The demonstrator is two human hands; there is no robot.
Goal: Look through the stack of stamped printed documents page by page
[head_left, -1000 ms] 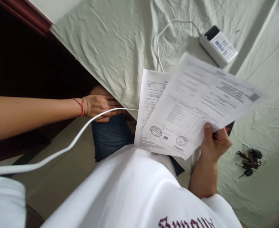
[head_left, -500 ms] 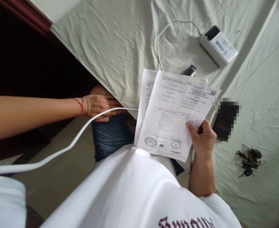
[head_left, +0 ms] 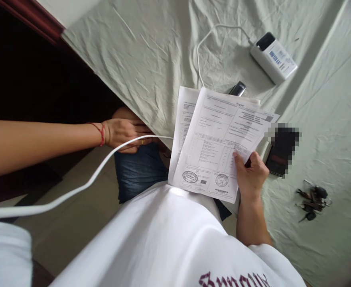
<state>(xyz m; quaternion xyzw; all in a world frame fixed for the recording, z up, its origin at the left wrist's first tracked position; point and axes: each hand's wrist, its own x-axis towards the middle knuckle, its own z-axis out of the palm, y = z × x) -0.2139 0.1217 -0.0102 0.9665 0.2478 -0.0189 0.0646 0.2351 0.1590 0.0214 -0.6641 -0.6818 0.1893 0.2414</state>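
Note:
My right hand (head_left: 254, 171) pinches the lower right edge of a printed document sheet (head_left: 207, 155), thumb on top, fingers hidden behind. The sheet carries a table of text, two round stamps and a barcode. A second printed sheet (head_left: 180, 131) sticks out behind its left side, and another paper edge shows at the top. The papers hang over my lap and the near edge of a cloth-covered surface. My left hand (head_left: 130, 134) lies flat on my bare knee, above the dark blue shorts (head_left: 139, 171), fingers stretched out and partly under the cloth's edge, holding nothing.
A white power bank (head_left: 275, 59) lies on the pale green cloth (head_left: 151, 52). Its white cable (head_left: 82, 187) runs behind the papers and across my left side. Near the sheets are a small dark device (head_left: 238, 88), a pixelated dark phone-like object (head_left: 281, 151) and a bunch of keys (head_left: 313, 201).
My right hand has shifted slightly left, and the front sheet has tilted and curved a little. My left hand stays in place.

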